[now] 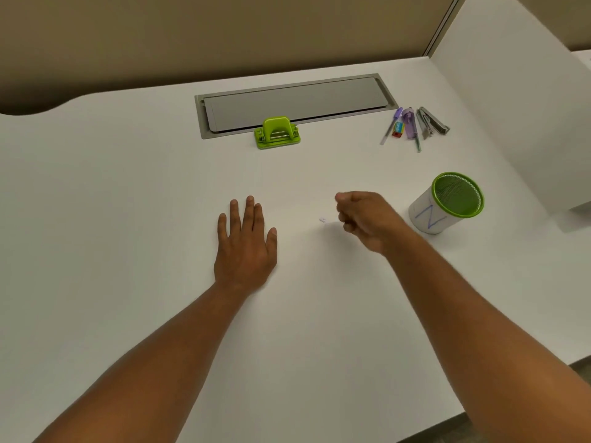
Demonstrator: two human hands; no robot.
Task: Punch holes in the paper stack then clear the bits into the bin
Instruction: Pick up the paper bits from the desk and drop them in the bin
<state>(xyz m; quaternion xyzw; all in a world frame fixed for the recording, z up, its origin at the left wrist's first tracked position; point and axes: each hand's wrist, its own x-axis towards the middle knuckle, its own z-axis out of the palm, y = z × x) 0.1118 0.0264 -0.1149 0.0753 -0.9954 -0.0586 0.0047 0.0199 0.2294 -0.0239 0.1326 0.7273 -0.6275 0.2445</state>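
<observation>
We see the green punch (277, 132) by the tabletop's (128, 193) far edge, long axis running along that edge, mouth facing us. The green-rimmed bin (447, 203), near the right edge, bears a blue "N". White bits (322, 220) lie between our hands: left (244, 247) flat, fingers straight; right (364, 219) curled, contents hidden.
</observation>
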